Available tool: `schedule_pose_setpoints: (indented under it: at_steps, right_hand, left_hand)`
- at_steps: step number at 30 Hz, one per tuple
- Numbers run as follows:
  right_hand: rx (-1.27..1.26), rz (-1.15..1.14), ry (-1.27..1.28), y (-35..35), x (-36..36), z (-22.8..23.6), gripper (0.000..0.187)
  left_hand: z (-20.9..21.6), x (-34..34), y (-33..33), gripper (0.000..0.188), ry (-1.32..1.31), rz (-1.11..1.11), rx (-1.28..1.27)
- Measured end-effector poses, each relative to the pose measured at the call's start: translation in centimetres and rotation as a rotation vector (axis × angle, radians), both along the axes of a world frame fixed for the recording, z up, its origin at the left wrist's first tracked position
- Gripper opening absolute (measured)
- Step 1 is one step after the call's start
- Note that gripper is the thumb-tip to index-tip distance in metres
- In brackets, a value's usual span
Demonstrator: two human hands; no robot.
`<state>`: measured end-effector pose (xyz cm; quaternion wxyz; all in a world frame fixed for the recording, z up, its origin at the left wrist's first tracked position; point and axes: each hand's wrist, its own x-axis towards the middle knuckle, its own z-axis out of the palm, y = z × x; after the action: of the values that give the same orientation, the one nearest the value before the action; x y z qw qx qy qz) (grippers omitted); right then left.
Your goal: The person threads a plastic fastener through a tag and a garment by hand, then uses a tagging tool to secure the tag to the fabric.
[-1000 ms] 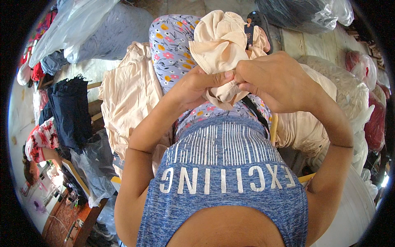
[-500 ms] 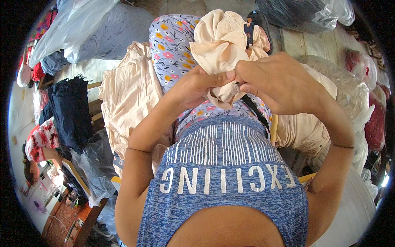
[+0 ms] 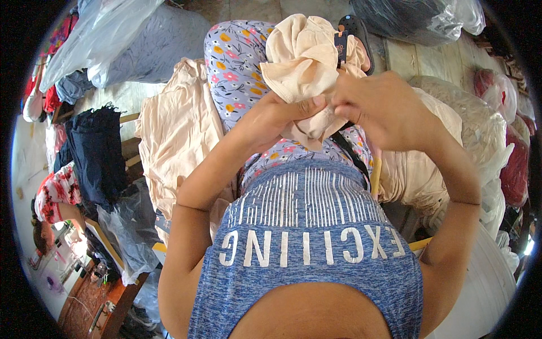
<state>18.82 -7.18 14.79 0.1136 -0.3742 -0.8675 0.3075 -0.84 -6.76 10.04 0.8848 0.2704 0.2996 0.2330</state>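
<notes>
A beige cloth garment (image 3: pixel 299 53) lies bunched over my lap, with a dark hang tag (image 3: pixel 341 47) at its right side. My left hand (image 3: pixel 282 116) is closed on a gathered fold of it, the thumb pressed on top. Just right of that thumb, my right hand (image 3: pixel 387 110) is closed in a pinch and a little blurred. Something small and dark shows by its fingertips, too small to name.
Beige cloth piles lie left (image 3: pixel 175 124) and right (image 3: pixel 418 175) of my legs. Dark navy cloth (image 3: pixel 93 152) hangs at left. Filled plastic bags (image 3: pixel 152 45) stand around. Another person's red-and-white sleeve (image 3: pixel 59 189) shows at far left.
My right hand has drawn slightly right, away from my left thumb, opening a small gap between them. My left hand keeps its hold on the beige garment.
</notes>
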Motion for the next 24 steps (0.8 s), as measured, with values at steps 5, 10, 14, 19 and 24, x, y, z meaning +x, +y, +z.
schedule_pose_setpoints:
  at_steps: [5, 10, 14, 19, 24]
  right_hand:
    - [-0.405, -0.332, 0.404, -0.8, 0.6, -1.8, 0.025]
    - [-0.511, -0.444, 0.630, -2.2, -0.4, -4.1, 0.021]
    - [-0.527, -0.533, 0.735, -2.5, -0.5, -3.9, 0.018]
    - [-0.759, -0.504, 0.851, -2.3, -0.3, -3.9, 0.018]
    - [-0.867, -0.594, 0.907, -3.6, -2.0, -4.8, 0.019]
  left_hand:
    - [-0.2, -0.8, 0.2, 0.046, 0.081, -0.073, 0.311]
    - [0.4, -1.0, 0.4, 0.045, 0.026, -0.078, 0.276]
    - [-0.1, -1.5, 1.0, 0.041, 0.012, -0.178, 0.240]
    - [0.5, -1.1, 0.5, 0.026, 0.145, -0.018, 0.369]
    - [-0.6, -1.0, 1.1, 0.020, 0.642, 0.251, 1.458]
